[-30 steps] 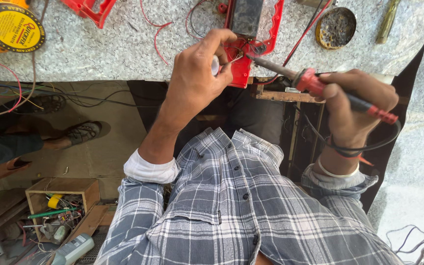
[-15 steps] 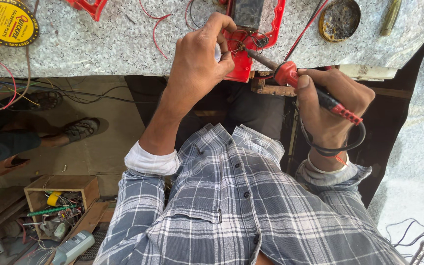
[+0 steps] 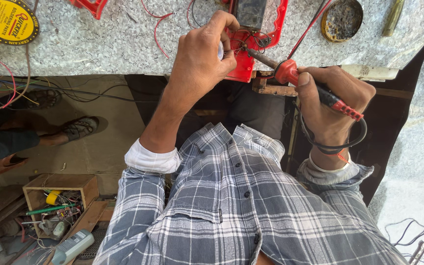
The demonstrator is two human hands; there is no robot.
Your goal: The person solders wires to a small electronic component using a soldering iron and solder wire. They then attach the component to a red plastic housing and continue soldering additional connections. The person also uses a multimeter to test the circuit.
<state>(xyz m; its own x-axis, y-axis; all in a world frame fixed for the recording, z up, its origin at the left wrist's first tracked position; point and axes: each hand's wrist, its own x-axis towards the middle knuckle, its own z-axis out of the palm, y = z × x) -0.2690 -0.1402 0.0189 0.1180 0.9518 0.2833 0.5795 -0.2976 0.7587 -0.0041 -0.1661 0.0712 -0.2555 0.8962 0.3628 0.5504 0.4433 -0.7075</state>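
My right hand [image 3: 331, 100] grips a red-handled soldering iron [image 3: 290, 72], its metal tip pointing left into a red plastic device [image 3: 254, 29] that lies on the speckled grey worktop [image 3: 123, 46]. My left hand [image 3: 203, 56] is pinched on something small and pale at the device's lower edge, among thin red and black wires [image 3: 244, 43]. What exactly the fingers hold is hidden. The iron's black cord loops around my right wrist.
A round yellow tin [image 3: 7, 20] sits at the worktop's left end, a round metal dish [image 3: 341, 19] at the right. Another person's sandalled foot [image 3: 77, 128] rests on the floor. A wooden box of parts [image 3: 57, 201] stands low left.
The soldering iron's tip has moved left and up into the red device. My left hand has stayed pinched at the device's edge. The view has shifted slightly.
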